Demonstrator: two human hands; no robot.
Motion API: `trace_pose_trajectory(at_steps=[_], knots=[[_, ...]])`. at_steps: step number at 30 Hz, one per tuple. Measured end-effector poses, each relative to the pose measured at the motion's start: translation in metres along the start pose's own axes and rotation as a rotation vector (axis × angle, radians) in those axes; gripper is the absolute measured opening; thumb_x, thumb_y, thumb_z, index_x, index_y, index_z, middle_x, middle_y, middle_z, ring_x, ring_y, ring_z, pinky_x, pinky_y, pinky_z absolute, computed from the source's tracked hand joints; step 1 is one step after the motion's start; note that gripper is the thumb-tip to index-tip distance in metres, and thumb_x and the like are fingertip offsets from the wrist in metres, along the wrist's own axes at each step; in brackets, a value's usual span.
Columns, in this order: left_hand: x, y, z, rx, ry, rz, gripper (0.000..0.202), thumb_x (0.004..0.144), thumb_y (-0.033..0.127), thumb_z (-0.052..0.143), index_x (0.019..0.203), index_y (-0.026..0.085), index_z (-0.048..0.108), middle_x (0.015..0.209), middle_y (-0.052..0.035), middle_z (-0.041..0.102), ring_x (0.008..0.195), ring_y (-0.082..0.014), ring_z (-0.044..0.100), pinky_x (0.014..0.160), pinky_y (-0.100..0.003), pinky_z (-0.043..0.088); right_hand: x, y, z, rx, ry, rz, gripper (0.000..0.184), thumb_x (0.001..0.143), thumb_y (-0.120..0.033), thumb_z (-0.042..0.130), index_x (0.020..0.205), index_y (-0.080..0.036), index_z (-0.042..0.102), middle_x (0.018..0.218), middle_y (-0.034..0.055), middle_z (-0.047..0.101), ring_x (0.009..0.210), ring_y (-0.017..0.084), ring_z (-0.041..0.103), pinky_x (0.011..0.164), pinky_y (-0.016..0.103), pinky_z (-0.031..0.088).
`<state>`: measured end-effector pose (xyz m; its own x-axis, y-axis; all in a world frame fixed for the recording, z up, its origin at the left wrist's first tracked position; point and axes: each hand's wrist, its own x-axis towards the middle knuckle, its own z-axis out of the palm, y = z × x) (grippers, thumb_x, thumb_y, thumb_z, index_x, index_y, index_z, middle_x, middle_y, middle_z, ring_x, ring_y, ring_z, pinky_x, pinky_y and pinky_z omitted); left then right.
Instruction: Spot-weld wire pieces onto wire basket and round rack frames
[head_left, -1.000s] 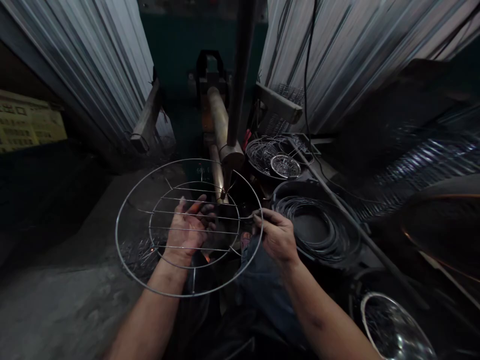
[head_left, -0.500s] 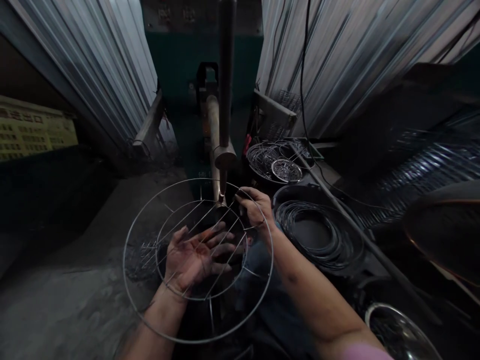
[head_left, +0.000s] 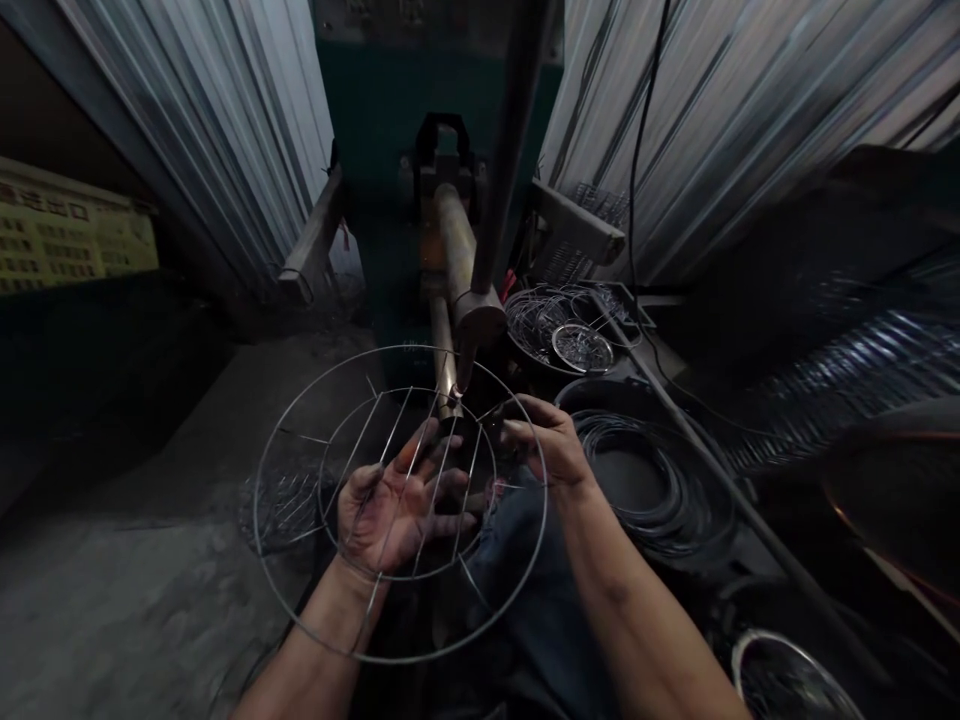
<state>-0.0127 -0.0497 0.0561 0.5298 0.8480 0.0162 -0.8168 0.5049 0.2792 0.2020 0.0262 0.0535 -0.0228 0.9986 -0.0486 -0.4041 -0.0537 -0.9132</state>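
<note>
A round wire rack (head_left: 409,470) has an outer ring, a smaller inner ring, parallel bars across the middle and short spokes. It lies over my left hand (head_left: 397,500), which is palm up with its fingers spread beneath the bars. The rack's far inner edge sits at the two metal tips of a welding machine (head_left: 457,390). My right hand (head_left: 544,440) is at the rack's right side, thumb and fingers pinched on what looks like a short wire (head_left: 491,412) reaching the inner ring. The fingertips are in shadow. A tiny bright speck shows near them.
On the right stand a basin of wire rings and short pieces (head_left: 529,320) and a tub with coiled wire (head_left: 630,480). A long bar (head_left: 697,430) runs past them. Wire pieces (head_left: 281,505) lie left of the rack. A yellow crate (head_left: 75,235) is at far left.
The rack has turned, so its bars now run more steeply, and its spokes have shifted round. My right hand has drawn slightly right and down. The view has shifted a little.
</note>
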Motion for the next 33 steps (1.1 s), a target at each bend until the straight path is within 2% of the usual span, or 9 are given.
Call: trace_pose_trajectory(at_steps=[2, 5, 10, 14, 16, 22, 33], knots=[[0.002, 0.001, -0.002, -0.020, 0.000, 0.011, 0.068, 0.077, 0.041, 0.041, 0.143, 0.023, 0.038, 0.143, -0.0129, 0.045, 0.110, -0.0332, 0.057, 0.085, -0.060, 0.046, 0.002, 0.005, 0.009, -0.019, 0.041, -0.058, 0.027, 0.052, -0.025, 0.084, 0.077, -0.019, 0.073, 0.060, -0.0016, 0.066, 0.046, 0.011, 0.056, 0.046, 0.023, 0.047], [0.005, 0.003, -0.003, -0.034, 0.014, 0.010, 0.066, 0.079, 0.040, 0.041, 0.143, 0.024, 0.037, 0.141, -0.0136, 0.046, 0.109, -0.0333, 0.058, 0.085, -0.060, 0.046, 0.011, 0.008, 0.025, -0.021, 0.070, -0.140, 0.024, 0.056, -0.029, 0.083, 0.075, -0.019, 0.072, 0.062, -0.0016, 0.065, 0.045, 0.009, 0.055, 0.044, 0.022, 0.045], [0.003, 0.005, 0.000, -0.026, 0.010, 0.030, 0.069, 0.079, 0.040, 0.040, 0.145, 0.024, 0.033, 0.142, -0.0125, 0.046, 0.109, -0.0329, 0.057, 0.086, -0.060, 0.046, 0.016, 0.007, 0.039, -0.050, 0.146, -0.168, 0.022, 0.056, -0.031, 0.082, 0.072, -0.019, 0.071, 0.057, -0.0029, 0.062, 0.037, 0.007, 0.045, 0.035, 0.021, 0.035], [0.005, 0.008, 0.001, -0.029, -0.014, 0.064, 0.068, 0.079, 0.041, 0.040, 0.145, 0.022, 0.034, 0.143, -0.0117, 0.045, 0.109, -0.0325, 0.056, 0.087, -0.061, 0.045, 0.019, 0.007, 0.044, -0.083, 0.199, -0.255, 0.022, 0.052, -0.028, 0.084, 0.068, -0.020, 0.072, 0.064, -0.0012, 0.067, 0.055, 0.012, 0.057, 0.054, 0.025, 0.047], [0.008, 0.010, 0.000, -0.039, -0.029, 0.075, 0.068, 0.080, 0.041, 0.039, 0.145, 0.022, 0.033, 0.143, -0.0123, 0.045, 0.109, -0.0326, 0.056, 0.087, -0.062, 0.044, 0.024, 0.008, 0.045, -0.097, 0.192, -0.277, 0.020, 0.053, -0.029, 0.083, 0.068, -0.020, 0.073, 0.066, -0.0009, 0.067, 0.062, 0.013, 0.059, 0.061, 0.027, 0.049], [0.016, 0.017, -0.002, -0.039, -0.053, 0.094, 0.070, 0.081, 0.043, 0.037, 0.147, 0.020, 0.028, 0.144, -0.0134, 0.044, 0.110, -0.0328, 0.055, 0.088, -0.062, 0.044, 0.043, 0.011, 0.047, -0.083, 0.092, -0.340, 0.015, 0.058, -0.027, 0.082, 0.071, -0.022, 0.074, 0.070, -0.0029, 0.068, 0.064, 0.012, 0.059, 0.065, 0.026, 0.047], [0.017, 0.019, 0.000, 0.009, 0.005, 0.127, 0.066, 0.081, 0.044, 0.038, 0.143, 0.019, 0.037, 0.143, -0.0133, 0.045, 0.107, -0.0321, 0.057, 0.086, -0.060, 0.046, 0.050, 0.012, 0.049, -0.115, 0.048, -0.334, 0.016, 0.061, -0.030, 0.079, 0.074, -0.022, 0.074, 0.069, -0.0028, 0.067, 0.063, 0.013, 0.059, 0.065, 0.028, 0.047]])
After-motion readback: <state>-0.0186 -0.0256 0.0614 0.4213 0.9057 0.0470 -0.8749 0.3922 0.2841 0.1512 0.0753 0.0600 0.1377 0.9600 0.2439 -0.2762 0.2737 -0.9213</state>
